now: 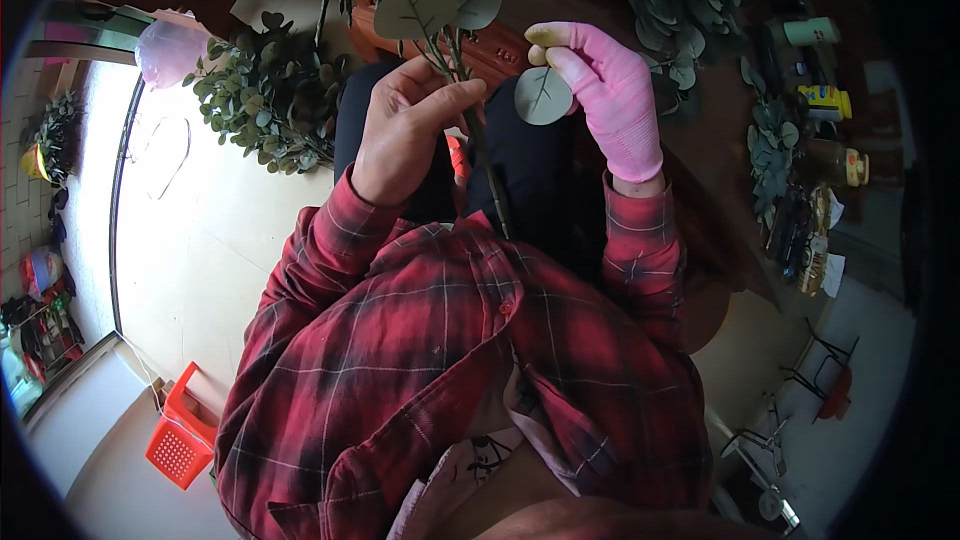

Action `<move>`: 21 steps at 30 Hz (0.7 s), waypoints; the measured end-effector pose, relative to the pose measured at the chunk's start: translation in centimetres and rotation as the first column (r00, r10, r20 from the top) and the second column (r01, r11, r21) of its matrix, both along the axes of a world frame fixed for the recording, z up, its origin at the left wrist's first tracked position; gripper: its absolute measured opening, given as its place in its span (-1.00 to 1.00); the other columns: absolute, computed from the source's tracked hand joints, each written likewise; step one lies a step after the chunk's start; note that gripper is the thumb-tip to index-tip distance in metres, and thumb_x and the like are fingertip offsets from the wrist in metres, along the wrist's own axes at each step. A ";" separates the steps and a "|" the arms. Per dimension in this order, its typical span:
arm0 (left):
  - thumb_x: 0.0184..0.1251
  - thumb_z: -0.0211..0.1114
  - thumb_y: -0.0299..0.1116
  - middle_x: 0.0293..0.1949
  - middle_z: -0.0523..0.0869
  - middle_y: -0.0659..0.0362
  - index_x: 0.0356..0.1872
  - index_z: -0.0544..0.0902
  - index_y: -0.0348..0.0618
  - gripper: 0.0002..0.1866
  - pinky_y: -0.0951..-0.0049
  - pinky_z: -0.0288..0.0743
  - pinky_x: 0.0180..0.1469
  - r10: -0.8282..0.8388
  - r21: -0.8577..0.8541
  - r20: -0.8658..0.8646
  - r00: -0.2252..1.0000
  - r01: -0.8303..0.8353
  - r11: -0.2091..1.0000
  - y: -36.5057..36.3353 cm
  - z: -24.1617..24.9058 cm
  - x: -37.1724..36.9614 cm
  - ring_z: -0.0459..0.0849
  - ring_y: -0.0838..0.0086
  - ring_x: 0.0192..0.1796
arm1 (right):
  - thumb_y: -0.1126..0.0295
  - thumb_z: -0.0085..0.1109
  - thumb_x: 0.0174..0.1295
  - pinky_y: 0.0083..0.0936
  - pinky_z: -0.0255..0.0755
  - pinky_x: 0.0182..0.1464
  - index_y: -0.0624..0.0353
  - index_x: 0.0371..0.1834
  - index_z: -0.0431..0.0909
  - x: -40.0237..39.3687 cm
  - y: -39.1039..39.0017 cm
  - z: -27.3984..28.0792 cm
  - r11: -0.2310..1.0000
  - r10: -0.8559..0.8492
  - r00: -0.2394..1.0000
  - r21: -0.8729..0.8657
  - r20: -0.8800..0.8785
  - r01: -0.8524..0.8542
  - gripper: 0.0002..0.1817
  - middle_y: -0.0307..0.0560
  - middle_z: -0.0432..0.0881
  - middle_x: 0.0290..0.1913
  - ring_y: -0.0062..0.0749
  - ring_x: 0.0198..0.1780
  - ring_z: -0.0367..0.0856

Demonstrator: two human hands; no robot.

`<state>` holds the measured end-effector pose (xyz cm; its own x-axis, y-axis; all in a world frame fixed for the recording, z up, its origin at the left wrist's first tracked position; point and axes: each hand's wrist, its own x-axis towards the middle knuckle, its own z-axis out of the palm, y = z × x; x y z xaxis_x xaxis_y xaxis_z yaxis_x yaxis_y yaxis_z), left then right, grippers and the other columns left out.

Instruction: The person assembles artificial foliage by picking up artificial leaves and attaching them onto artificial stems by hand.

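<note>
My left hand [415,120], bare, is closed round the stem of a leafy branch [418,10] with broad grey-green leaves. The stem's lower end [495,190] points down toward my lap. To the right, my right hand [607,90] wears a pink glove with yellowish fingertips. Its thumb and index finger pinch a small leaf piece [543,96], whose round leaf hangs below the fingertips, apart from the branch.
A bushy heap of small-leaved greenery [265,100] lies on the left. More leafy stems [660,0] lie at the upper right. Bottles and jars [825,102] stand at the far right. An orange-red plastic basket [182,445] is on the floor at lower left.
</note>
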<state>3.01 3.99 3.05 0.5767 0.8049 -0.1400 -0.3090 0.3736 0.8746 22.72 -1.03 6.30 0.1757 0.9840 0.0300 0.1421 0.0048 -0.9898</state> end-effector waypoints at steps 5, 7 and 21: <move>0.23 0.28 -0.44 -0.42 0.67 0.21 -0.20 0.60 -0.24 -0.84 0.61 0.44 -0.28 0.005 -0.055 0.049 0.999 -0.003 0.998 -0.1 -0.2 0.0 0.61 0.61 -0.39 | 0.56 0.09 0.26 -0.74 0.41 -0.38 0.19 -0.09 0.62 -0.8 -0.3 -0.6 0.994 -0.033 0.995 0.108 0.089 0.023 -0.80 -0.28 0.65 -0.29 -0.71 -0.36 0.55; 0.24 0.28 -0.43 -0.41 0.67 0.20 -0.20 0.61 -0.24 -0.85 0.60 0.45 -0.28 0.004 -0.061 0.064 0.998 0.000 0.998 0.0 -0.3 0.0 0.61 0.60 -0.39 | 0.57 0.12 0.23 -0.68 0.46 -0.34 0.20 -0.11 0.62 -0.7 -0.3 -0.7 0.966 -0.106 0.943 0.256 0.316 0.023 -0.81 -0.22 0.65 -0.28 -0.59 -0.35 0.60; 0.24 0.30 -0.40 -0.39 0.67 0.20 -0.19 0.62 -0.25 -0.82 0.59 0.43 -0.25 -0.029 -0.123 0.079 0.996 0.039 0.992 -0.3 -0.1 0.0 0.61 0.57 -0.36 | 0.59 0.24 0.12 -0.58 0.53 -0.29 0.19 -0.15 0.62 -2.0 -1.7 -1.8 0.930 -0.238 0.905 0.351 0.353 0.108 -0.79 -0.11 0.62 -0.28 -0.34 -0.34 0.65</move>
<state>3.04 3.68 2.92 0.6164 0.7638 -0.1915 -0.3592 0.4891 0.7948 20.73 -2.70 4.51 0.2531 0.8649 0.4334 0.5366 0.2473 -0.8068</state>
